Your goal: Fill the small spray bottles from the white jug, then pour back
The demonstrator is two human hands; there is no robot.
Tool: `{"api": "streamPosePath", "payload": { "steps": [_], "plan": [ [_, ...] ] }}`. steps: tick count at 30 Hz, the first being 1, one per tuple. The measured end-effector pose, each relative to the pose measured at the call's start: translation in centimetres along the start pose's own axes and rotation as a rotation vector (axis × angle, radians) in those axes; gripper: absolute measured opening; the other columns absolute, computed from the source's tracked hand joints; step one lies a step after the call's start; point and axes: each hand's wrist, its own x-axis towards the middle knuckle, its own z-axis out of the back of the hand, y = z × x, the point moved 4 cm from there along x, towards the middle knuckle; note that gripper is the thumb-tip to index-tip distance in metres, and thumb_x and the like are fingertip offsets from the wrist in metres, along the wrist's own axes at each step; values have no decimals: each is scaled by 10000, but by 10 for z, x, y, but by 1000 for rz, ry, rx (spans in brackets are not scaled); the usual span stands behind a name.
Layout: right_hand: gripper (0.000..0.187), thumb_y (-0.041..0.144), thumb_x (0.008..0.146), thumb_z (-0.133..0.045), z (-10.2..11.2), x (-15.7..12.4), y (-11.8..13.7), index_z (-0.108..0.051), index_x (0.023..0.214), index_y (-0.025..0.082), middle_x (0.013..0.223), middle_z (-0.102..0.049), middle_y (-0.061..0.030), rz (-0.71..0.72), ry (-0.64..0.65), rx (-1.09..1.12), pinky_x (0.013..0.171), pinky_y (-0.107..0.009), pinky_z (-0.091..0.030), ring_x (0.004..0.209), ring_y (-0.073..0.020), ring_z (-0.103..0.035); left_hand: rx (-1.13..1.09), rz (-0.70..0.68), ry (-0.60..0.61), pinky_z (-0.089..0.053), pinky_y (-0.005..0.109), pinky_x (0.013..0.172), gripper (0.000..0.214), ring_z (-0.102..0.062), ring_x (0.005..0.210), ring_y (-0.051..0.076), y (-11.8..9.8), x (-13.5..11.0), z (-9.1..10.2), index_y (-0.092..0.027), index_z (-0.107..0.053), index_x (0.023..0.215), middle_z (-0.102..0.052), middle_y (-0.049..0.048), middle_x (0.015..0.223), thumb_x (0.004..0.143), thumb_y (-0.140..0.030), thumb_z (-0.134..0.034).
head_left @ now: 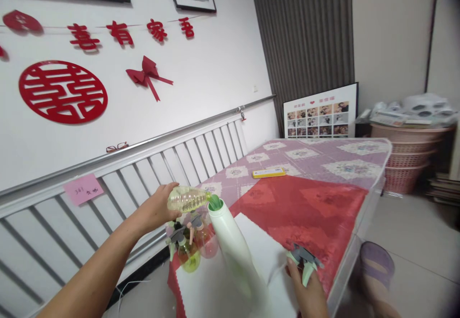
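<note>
My left hand (161, 205) is wrapped round a clear, yellowish spray bottle (187, 199), which is tipped almost level. The bottle's neck meets the open mouth of a tall pale-green bottle (230, 234), where bright green shows inside the rim. Between the fingers of my right hand (307, 291) is a grey and green spray trigger head (304, 259), apart from the bottles. Beside the tall bottle stand a yellow-green spray bottle (189, 256) and a pink spray bottle (207, 241), both with trigger heads. The tall bottle's lower part is blurred.
A white sheet (204, 291) and a red cloth (305, 203) lie over the flower-patterned bed (305, 154). On it rests a yellow flat case (269, 172). A white railing (143, 179) runs along the left. Pink baskets (406, 157) are stacked at the right.
</note>
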Motion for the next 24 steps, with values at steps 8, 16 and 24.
{"api": "streamPosePath", "payload": {
  "steps": [8,16,24],
  "plan": [
    [456,619,739,-535,-2,-1,-3,-630,884,198,821,-735,-99,-72,56,21,752,-387,-530,808,-299,-691,-10,7,13,-467,422,936,790,-591,1094,315,-3,-1,3,-264,-298,1402,-424,122,1401,715,-483,-622],
    [426,605,744,-541,-3,-1,0,-630,850,201,788,-731,-86,-55,63,43,727,-378,-529,782,-290,-690,2,-16,-5,-460,419,945,784,-585,1085,307,-4,0,4,-252,-321,1390,-434,127,1392,698,-449,-632],
    [418,597,744,-545,-2,-1,1,-628,854,202,794,-739,-96,-80,72,32,746,-386,-534,777,-296,-694,25,3,2,-471,397,907,770,-599,1076,302,-13,-3,9,-254,-343,1378,-456,119,1373,684,-429,-627]
  ]
}}
